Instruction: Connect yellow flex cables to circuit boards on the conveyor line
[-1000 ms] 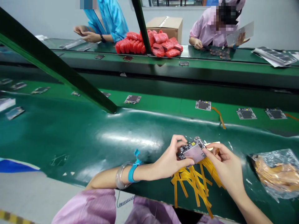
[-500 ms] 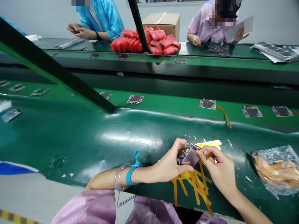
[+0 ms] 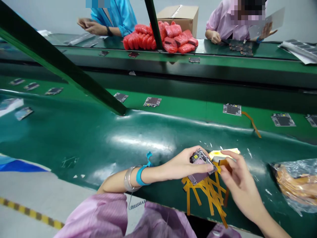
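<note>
My left hand grips a circuit board at a tilt, its thumb lying across the face toward the right corner. The board has a large greyish-purple area and a small yellow square among its parts. Just right of that corner, my right hand is curled with an orange flex ribbon cable between thumb and fingers; part of it is hidden by the fingers. Below the board, a loose pile of orange ribbon cables spreads over the green mat. Behind the right fingertips lies a bright yellow strip.
A clear bag of ribbon cables lies at right. Circuit boards sit along the green belt, one with a ribbon attached. A green post slants across the left. Beyond are red wrapped packs, a carton and two co-workers.
The circuit board has turned in my left hand, whose thumb now reaches its right corner. My right hand has drawn slightly off the board, fingers more raised. The whole view has shifted a little.
</note>
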Demonstrator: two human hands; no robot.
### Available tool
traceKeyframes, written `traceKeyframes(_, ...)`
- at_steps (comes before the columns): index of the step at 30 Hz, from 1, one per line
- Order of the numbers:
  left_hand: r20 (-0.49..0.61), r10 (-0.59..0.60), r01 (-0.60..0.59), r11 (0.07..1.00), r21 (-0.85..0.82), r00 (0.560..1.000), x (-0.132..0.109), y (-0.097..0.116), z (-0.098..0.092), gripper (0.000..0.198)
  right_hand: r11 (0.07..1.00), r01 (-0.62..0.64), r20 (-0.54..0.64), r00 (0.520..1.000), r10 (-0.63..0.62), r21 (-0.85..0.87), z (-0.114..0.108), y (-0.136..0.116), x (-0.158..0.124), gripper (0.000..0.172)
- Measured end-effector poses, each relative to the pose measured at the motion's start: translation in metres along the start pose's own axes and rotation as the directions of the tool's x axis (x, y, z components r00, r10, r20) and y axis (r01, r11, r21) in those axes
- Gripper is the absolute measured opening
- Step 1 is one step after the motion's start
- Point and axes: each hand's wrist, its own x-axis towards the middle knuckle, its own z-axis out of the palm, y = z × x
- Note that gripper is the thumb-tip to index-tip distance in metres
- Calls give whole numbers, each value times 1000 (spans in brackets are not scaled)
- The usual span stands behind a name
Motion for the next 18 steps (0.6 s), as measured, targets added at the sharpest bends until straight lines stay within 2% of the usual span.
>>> traceKeyframes(1, -19, -17, 18, 999, 34, 1000, 2, 1, -2, 33, 998, -47, 48, 998, 46, 33, -3, -3, 0, 26)
traceKeyframes(2, -33, -34, 36, 997, 64, 999, 3, 1, -3, 34, 995, -91, 80, 993, 87, 42, -5, -5, 0, 24)
traceKeyframes(5, -25, -66, 69, 992, 105, 997, 4, 0, -6, 36, 986, -166, 116, 980, 165, 0, -8, -13, 4, 37)
traceKeyframes(9, 30, -57, 54, 993, 105, 998, 1, 0, -7, 27, 976, -213, 87, 974, 208, 52, -6, -16, 8, 35)
traceKeyframes(12, 21, -20, 17, 992, 122, 1000, -3, 1, -4, 21, 987, -159, 39, 987, 159, 4, -1, -12, 4, 27)
traceKeyframes(15, -24, 35, -30, 984, 173, 999, -8, -1, 2, 22, 988, -47, -10, 999, 46, -149, 5, -5, -2, 18)
traceKeyframes(18, -60, 104, -87, 969, 232, 993, -12, -4, 8, 23, 967, 61, -97, 991, -87, -246, 12, -1, -7, 15)
